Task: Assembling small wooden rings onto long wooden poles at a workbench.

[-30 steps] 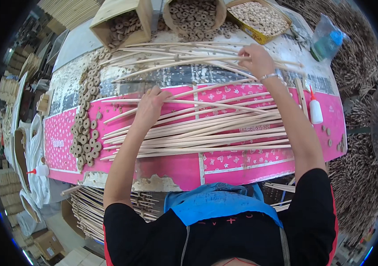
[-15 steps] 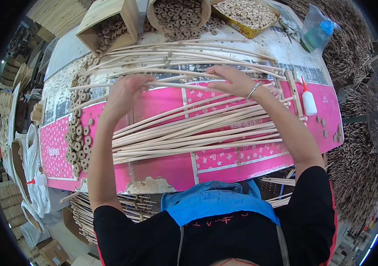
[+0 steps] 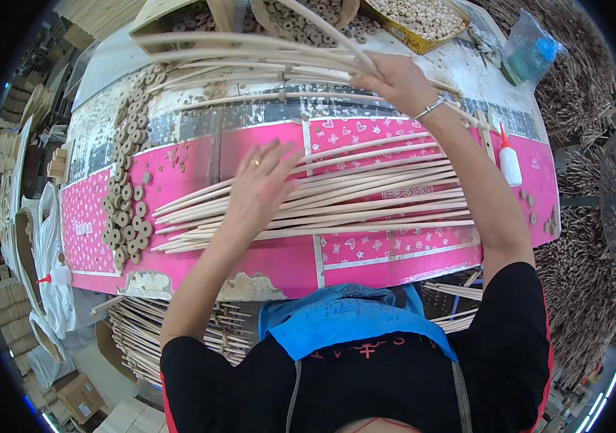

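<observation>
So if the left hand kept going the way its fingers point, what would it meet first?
The left hand points up and right across the pale wooden rods on the pink table cover. It would likely meet those rods first, though its height above them is unclear.

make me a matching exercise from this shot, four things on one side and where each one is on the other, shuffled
Things
1. left hand
2. right hand
3. white glue bottle
4. wooden rings

Places
A. standing on the pink cover near the table's right end
B. spread flat on the near pile of sticks
C. in a long row down the table's left part
D. at the far bundle of sticks, gripping one raised stick

Pairs: 1-B, 2-D, 3-A, 4-C
</observation>
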Tool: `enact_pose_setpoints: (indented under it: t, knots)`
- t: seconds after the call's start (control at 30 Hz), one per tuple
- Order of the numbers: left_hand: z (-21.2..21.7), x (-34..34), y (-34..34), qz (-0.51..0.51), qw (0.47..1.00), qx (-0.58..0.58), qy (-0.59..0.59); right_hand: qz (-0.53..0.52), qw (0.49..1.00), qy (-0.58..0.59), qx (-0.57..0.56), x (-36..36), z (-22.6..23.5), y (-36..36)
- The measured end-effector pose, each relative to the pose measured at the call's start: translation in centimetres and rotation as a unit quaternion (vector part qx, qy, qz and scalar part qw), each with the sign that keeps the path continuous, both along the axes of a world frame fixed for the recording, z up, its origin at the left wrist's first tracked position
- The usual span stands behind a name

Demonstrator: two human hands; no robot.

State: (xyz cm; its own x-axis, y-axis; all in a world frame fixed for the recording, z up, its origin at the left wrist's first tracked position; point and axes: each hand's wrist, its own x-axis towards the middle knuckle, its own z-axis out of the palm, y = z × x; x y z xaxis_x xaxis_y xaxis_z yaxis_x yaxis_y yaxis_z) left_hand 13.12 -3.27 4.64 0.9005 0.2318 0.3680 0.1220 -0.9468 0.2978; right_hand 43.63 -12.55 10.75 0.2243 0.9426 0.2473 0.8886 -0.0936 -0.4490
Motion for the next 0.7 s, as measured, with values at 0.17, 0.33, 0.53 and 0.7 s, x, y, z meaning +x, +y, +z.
enact_pose_setpoints:
  t: [0.17, 0.33, 0.53, 0.7]
  knots:
    - [-3.1, -1.5, -4.1, -0.036, 0.995, -0.088, 0.041, 0.094, 0.988, 0.014, -0.125, -0.8, -6.6, -3.2]
    - [-3.1, -2.1, -5.1, -0.003, 0.996, -0.085, 0.038, 0.082, 0.987, 0.036, -0.133, -2.7, -9.5, -5.0]
    - [-2.9, -2.3, -5.1, -0.003, 0.994, -0.098, 0.043, 0.163, 0.965, -0.056, -0.199, -3.6, -8.0, -3.6]
    - [-3.3, -2.0, -5.0, -0.008, 0.994, -0.106, 0.033, 0.144, 0.975, 0.042, -0.163, -4.7, -1.0, -4.1]
